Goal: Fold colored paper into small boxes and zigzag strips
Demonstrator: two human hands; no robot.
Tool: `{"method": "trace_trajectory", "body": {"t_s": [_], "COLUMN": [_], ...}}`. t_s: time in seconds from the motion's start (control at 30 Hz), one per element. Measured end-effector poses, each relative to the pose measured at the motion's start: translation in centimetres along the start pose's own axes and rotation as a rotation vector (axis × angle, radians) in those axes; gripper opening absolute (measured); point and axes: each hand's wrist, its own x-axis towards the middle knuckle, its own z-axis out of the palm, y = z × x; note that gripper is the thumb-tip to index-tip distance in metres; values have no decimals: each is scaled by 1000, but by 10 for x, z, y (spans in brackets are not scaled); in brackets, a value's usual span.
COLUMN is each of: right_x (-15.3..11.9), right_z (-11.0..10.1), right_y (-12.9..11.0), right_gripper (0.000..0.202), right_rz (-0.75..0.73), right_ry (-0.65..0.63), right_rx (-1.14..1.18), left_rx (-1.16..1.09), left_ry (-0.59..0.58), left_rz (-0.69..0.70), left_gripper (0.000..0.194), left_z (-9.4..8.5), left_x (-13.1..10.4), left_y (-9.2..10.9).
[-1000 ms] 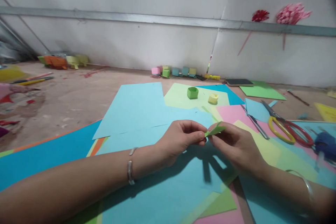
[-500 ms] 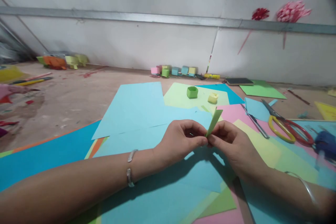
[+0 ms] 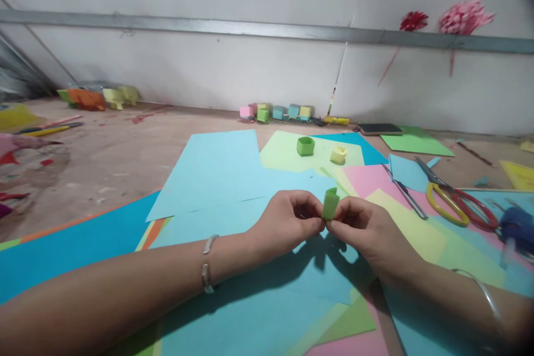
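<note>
Between my two hands a narrow green paper strip (image 3: pixel 331 205) stands upright, folded over at its top. My left hand (image 3: pixel 287 216) pinches its lower end from the left with thumb and forefinger. From the other side my right hand (image 3: pixel 367 228) pinches the same strip near its base. Both hands hover over light blue paper sheets (image 3: pixel 217 172), casting shadows on them. Beyond the hands, a green paper ring (image 3: pixel 306 146) and a small yellow folded paper piece (image 3: pixel 338 155) sit on a pale green sheet (image 3: pixel 279 150).
At right lie scissors (image 3: pixel 448 206) with yellow and red handles, a pen (image 3: pixel 411 200) and a blue glue gun (image 3: pixel 517 231), partly blurred. Several small paper cubes (image 3: pixel 278 113) line the wall. Orange and yellow paper shapes (image 3: pixel 87 99) stand at the far left. A dark phone-like slab (image 3: pixel 380 129) lies behind.
The green strip, longer and leaning right before, is now folded shorter and turned with its broad face toward me. My hands have shifted slightly.
</note>
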Motion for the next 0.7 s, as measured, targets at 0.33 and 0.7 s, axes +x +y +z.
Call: {"method": "trace_trajectory", "body": {"t_s": [0.33,0.7], "right_x": [0,2], "right_z": [0,-2], "right_y": [2,4], "right_gripper": [8,4], "right_rz": [1,42], "right_ry": [13,-33], "right_rx": [91,134], "left_rx": [-152,-229], "left_ry": [-59,-42], "left_rz": [-30,-66], "left_gripper": [12,9], "left_z": [2,4], "left_x": [-1,-2], "left_y": [3,4]}}
